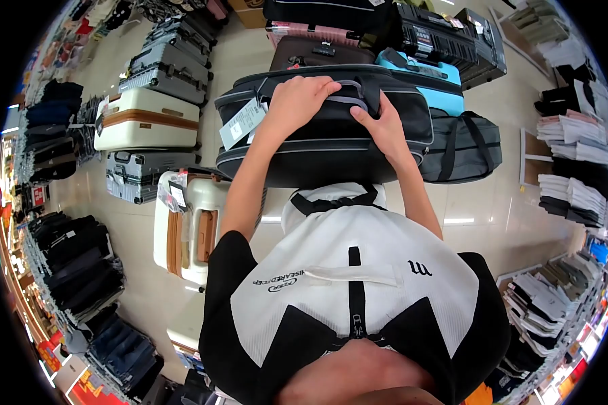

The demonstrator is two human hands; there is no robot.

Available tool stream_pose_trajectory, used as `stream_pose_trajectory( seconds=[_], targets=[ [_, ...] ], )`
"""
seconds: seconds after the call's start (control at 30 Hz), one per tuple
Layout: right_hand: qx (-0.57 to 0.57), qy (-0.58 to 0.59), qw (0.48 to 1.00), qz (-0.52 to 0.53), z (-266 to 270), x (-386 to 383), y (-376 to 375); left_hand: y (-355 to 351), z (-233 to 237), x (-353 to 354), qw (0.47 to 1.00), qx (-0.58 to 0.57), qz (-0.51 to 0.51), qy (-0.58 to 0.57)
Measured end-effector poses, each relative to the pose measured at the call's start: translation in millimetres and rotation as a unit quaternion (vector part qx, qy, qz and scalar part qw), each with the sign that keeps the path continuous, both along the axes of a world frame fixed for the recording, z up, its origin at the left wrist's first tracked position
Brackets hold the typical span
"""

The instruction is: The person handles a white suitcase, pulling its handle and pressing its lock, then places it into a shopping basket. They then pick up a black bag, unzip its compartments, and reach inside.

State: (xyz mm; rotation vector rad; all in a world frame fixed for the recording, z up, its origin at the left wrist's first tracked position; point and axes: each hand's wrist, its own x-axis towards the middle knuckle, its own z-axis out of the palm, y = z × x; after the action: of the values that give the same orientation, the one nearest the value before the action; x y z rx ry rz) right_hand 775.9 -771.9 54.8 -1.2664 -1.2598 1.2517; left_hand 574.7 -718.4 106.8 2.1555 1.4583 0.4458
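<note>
A large black suitcase with grey piping lies across the view in front of my body. My left hand is closed at the left end of its grey-edged top handle, fingers curled over it. At the handle's right end, my right hand grips a black strap, its thumb toward the handle and its fingers behind the strap. A pale printed tag hangs on the suitcase's left side, beside my left wrist.
A dark grey duffel bag and a light blue suitcase are on the right. Cream suitcases and silver ones stand at the left. Folded clothes line the right side; more dark clothes are at the left.
</note>
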Motion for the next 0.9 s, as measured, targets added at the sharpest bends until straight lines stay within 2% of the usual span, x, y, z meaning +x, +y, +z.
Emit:
stream_pose_trajectory(
  seconds=[0.07,0.17,0.3,0.4,0.47,0.53,0.63,0.67,0.77,0.83,0.9],
  targets=[
    [-0.012,-0.017,1.0,0.01,2,0,-1,8,5,-3,0.999,-0.037,-0.025,0.023],
    [-0.002,-0.023,0.999,0.022,-4,0,-3,20,-6,-13,0.996,-0.048,-0.061,-0.043],
    [-0.015,-0.055,0.998,0.032,-1,0,-4,43,-27,-23,0.976,-0.122,-0.128,-0.126],
    [-0.05,-0.138,0.989,0.018,27,0,-9,37,-9,-18,0.985,-0.11,-0.108,-0.083],
    [0.083,-0.22,0.967,-0.102,15,-1,-14,29,-1,-19,0.99,-0.09,-0.089,-0.058],
    [0.214,-0.303,0.911,-0.184,15,-1,-19,20,3,-20,0.994,-0.064,-0.069,-0.047],
    [0.272,-0.416,0.866,-0.049,45,-8,-22,12,8,-18,0.988,-0.102,-0.069,-0.092],
    [0.289,-0.41,0.865,-0.012,44,-12,-20,11,9,-17,0.987,-0.099,-0.073,-0.102],
    [0.308,-0.392,0.867,0.01,36,-18,-16,7,6,-17,0.992,-0.073,-0.05,-0.092],
    [0.346,-0.394,0.85,0.052,32,-15,-22,8,0,-18,0.995,-0.001,-0.001,-0.104],
    [0.368,-0.384,0.841,0.097,28,-19,-34,9,1,-19,0.995,-0.031,0.008,-0.096]
  ],
)
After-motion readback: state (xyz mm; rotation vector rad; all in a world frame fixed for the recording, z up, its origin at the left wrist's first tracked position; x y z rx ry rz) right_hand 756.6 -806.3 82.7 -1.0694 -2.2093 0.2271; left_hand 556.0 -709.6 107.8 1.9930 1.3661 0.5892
